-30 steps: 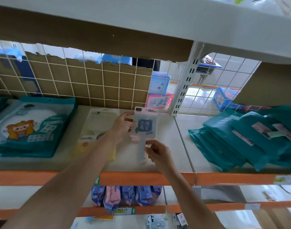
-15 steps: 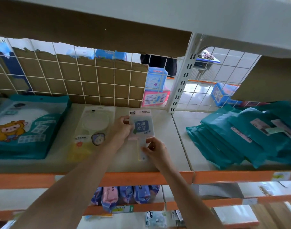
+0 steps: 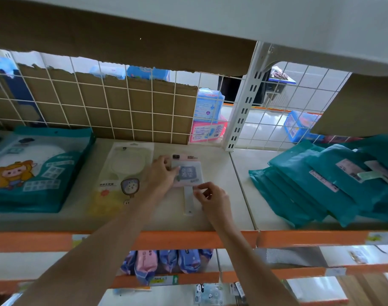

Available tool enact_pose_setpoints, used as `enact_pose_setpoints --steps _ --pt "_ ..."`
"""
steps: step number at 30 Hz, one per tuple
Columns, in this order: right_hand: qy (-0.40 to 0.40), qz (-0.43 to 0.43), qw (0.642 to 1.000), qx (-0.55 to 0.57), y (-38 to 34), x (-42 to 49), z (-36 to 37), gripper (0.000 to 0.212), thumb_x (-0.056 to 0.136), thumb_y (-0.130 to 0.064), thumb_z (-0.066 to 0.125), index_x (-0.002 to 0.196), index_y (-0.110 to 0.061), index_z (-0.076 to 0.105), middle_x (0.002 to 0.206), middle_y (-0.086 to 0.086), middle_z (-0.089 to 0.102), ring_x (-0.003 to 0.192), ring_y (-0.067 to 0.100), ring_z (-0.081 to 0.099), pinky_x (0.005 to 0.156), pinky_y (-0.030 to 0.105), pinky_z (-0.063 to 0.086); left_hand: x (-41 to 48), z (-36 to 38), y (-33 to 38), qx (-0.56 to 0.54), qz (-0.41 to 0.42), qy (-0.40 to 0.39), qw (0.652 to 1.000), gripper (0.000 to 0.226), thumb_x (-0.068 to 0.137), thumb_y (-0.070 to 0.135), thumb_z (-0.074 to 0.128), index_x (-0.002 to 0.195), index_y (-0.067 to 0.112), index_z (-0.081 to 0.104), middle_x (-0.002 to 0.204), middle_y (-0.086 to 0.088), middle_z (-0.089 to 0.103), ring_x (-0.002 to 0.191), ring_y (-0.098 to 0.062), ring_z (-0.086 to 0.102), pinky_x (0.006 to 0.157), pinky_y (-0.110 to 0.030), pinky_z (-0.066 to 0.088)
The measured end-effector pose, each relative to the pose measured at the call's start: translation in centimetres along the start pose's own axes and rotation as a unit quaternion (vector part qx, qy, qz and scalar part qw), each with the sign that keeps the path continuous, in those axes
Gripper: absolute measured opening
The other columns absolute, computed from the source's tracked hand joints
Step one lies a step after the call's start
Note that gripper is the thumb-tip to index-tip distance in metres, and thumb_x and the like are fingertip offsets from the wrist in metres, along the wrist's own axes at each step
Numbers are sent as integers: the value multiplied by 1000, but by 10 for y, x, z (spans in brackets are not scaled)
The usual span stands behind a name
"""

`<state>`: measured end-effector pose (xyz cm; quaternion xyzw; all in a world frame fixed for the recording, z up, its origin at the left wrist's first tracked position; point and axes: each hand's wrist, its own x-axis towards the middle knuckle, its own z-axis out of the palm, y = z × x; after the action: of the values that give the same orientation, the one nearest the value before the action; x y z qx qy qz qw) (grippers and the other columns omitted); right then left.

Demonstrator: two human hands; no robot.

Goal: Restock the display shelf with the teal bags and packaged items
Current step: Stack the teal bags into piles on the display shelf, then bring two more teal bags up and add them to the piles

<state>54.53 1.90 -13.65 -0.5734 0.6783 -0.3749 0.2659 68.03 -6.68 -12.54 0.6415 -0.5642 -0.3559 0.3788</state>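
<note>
Packet now flat; left hand, right hand pinch it.

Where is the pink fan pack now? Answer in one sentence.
In the head view, the fan pack lies on the shelf, between the left hand and right hand, right of the yellow pack and left of the teal bags.

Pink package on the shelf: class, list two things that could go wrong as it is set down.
The pink package, pinched at its edges by the left hand and right hand, could settle crooked or onto the yellow package beside it.
The teal bags lie in a loose slanted pile at the shelf front; a nudge might slide some off.
</note>
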Motion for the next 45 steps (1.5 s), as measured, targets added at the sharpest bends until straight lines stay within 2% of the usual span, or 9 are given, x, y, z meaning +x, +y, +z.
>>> enact_pose_setpoints --steps 4,6,10,20,27,33,36,39,45 --pt "48 -4 996 -74 7 11 -12 31 92 -26 58 121 -16 58 96 -1 65 79 9 58 71 21 46 -12 0 -14 2 58 -28 998 58 83 27 68 133 10 45 129 -10 53 117 -24 52 94 -39 48" --pt "24 7 995 -102 9 17 -14 37 93 -30 56 127 -18 55 107 1 65 88 13 59 76 24 45 -18 -3 -23 5 84 -35 996 60 81 27 70 132 8 46 127 -5 53 118 -21 50 98 -36 43" --pt "-6 -2 985 -170 7 24 -11 38 93 -37 54 126 -20 56 113 1 61 98 18 58 76 26 40 -27 -3 -32 64 146 -38 986 58 82 27 69 132 6 48 126 -1 55 115 -16 51 100 -30 40" --pt "17 -14 981 -192 7 25 -8 35 90 -43 56 116 -20 62 100 0 60 81 12 53 70 24 38 -26 2 -35 98 152 -8 983 51 85 17 66 132 5 49 127 -10 57 118 -24 52 100 -28 36" --pt "29 -17 981 -193 8 26 -7 34 90 -39 58 119 -22 62 104 0 63 90 15 59 72 24 41 -28 2 -36 89 158 -1 983 52 82 17 69 129 6 51 121 -10 60 112 -25 56 98 -39 44" --pt "99 -51 981 -158 5 20 -13 35 96 -31 49 128 -17 54 120 3 60 99 16 60 81 27 45 -42 -3 -18 112 198 -16 974 49 93 22 53 139 14 38 147 -4 35 133 -20 35 107 -34 34" --pt "86 -66 958 -265 1 20 -18 51 96 -37 46 142 -19 37 144 8 41 133 25 37 107 38 32 -43 -6 -5 249 269 -54 929 52 96 32 44 144 21 28 156 1 12 144 -17 7 117 -38 12" --pt "73 -43 935 -345 -4 15 -29 61 96 -43 43 149 -22 20 156 11 18 145 28 8 116 41 9 -42 -5 13 315 315 -92 891 54 97 36 40 146 21 24 158 1 -1 145 -18 -9 114 -38 -10" --pt "105 -9 924 -367 0 -14 -51 62 95 -41 44 149 -22 20 157 11 14 145 30 -1 116 43 -4 -47 13 30 320 341 -116 876 57 94 40 46 145 22 29 158 -2 2 145 -20 -6 114 -42 -8"
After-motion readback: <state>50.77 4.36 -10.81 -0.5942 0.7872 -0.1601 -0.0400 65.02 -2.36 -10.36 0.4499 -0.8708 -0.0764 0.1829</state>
